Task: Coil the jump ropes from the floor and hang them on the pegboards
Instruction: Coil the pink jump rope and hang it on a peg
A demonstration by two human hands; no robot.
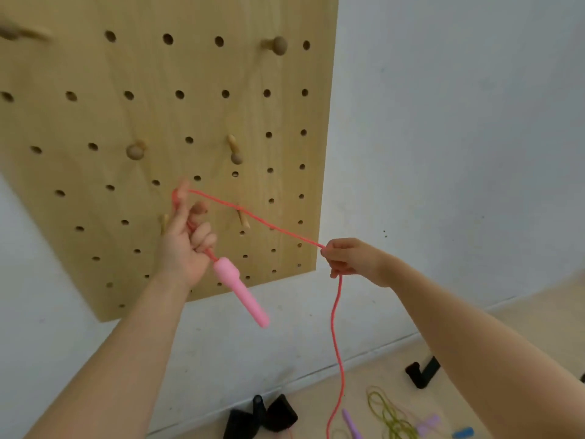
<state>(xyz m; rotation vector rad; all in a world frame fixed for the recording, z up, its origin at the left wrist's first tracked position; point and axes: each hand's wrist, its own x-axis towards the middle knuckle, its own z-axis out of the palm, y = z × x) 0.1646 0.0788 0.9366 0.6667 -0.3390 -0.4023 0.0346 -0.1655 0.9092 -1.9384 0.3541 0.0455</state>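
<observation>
Rope (253, 217) stretches between our hands before the pegboard (158, 106): left hand (186, 242) closed on it above the dangling pink handle (240, 291), right hand (351, 259) pinching it, the rest trailing to the floor (522, 327)

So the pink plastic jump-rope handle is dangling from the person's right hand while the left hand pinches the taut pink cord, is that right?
Not quite: the head view shows the pink plastic jump-rope handle dangling from the left hand, while the right hand pinches the taut pink cord.
</observation>
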